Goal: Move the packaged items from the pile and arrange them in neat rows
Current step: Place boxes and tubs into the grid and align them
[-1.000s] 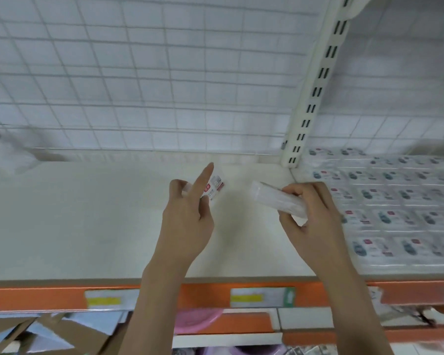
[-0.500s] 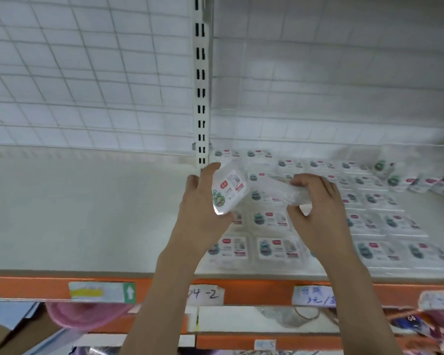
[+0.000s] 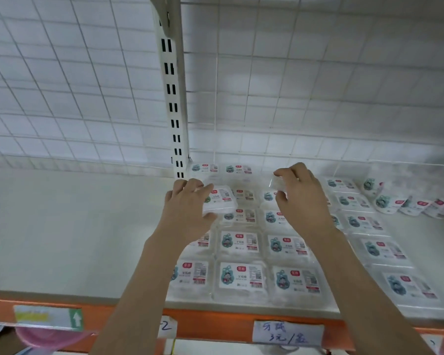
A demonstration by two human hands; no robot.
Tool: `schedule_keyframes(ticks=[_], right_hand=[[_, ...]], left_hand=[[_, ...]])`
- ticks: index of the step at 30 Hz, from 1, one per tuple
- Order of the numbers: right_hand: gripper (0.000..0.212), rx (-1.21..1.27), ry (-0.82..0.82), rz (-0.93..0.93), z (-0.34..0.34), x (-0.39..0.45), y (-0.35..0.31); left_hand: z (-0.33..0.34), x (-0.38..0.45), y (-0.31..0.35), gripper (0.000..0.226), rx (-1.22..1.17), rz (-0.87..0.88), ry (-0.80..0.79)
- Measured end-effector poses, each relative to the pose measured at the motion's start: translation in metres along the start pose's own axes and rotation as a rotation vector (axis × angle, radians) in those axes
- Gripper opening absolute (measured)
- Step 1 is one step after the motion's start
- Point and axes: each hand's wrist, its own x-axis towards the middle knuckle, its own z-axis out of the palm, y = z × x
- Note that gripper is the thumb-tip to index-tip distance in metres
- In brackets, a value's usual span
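Note:
My left hand grips a clear plastic pack with a printed label, held flat just above the far left part of the laid-out packs. My right hand pinches a second clear pack by its edge, above the far middle of the rows. Several identical labelled packs lie flat in rows on the white shelf. A loose pile of the same packs lies at the far right.
A white slotted upright stands at the back between two wire-grid panels. The shelf's orange front rail carries paper price tags. A pink item shows on the lower shelf at bottom left.
The view swung right from bare shelf to the rows of packs. Both hands carried their packs forward and lower, over the far rows, and spread apart.

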Motion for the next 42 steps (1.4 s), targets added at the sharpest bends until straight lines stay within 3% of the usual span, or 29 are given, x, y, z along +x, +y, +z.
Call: schedule_keyframes(ticks=[2, 7, 11, 15, 22, 26, 34, 42], right_hand=[[0.043, -0.116, -0.023, -0.004, 0.009, 0.007, 0.006], [0.046, -0.199, -0.325, -0.057, 0.026, 0.0, 0.016], [0.059, -0.27, -0.318, -0.052, 0.037, -0.003, 0.019], [0.055, -0.24, -0.349, -0.021, 0.036, 0.012, 0.018], [0.057, -0.277, -0.417, 0.003, 0.038, 0.028, 0.011], [0.061, -0.357, -0.448, -0.1, 0.039, 0.03, 0.01], [0.054, -0.25, -0.449, 0.011, 0.043, 0.033, 0.01], [0.05, -0.112, -0.397, 0.048, 0.027, 0.02, -0.035]], left_hand=[[0.002, 0.003, -0.002, 0.06, 0.014, -0.011, -0.033], [0.008, 0.006, -0.005, 0.054, 0.069, -0.029, 0.01], [0.011, 0.004, 0.005, 0.054, 0.049, -0.003, 0.052], [0.014, 0.001, 0.012, 0.049, 0.044, -0.002, 0.047], [0.018, 0.013, 0.0, 0.059, 0.13, 0.009, -0.083], [0.018, 0.02, -0.002, 0.058, 0.127, 0.017, -0.097], [0.021, 0.014, -0.001, 0.059, 0.128, 0.022, -0.061], [0.017, 0.011, -0.005, 0.06, 0.06, 0.054, -0.067]])
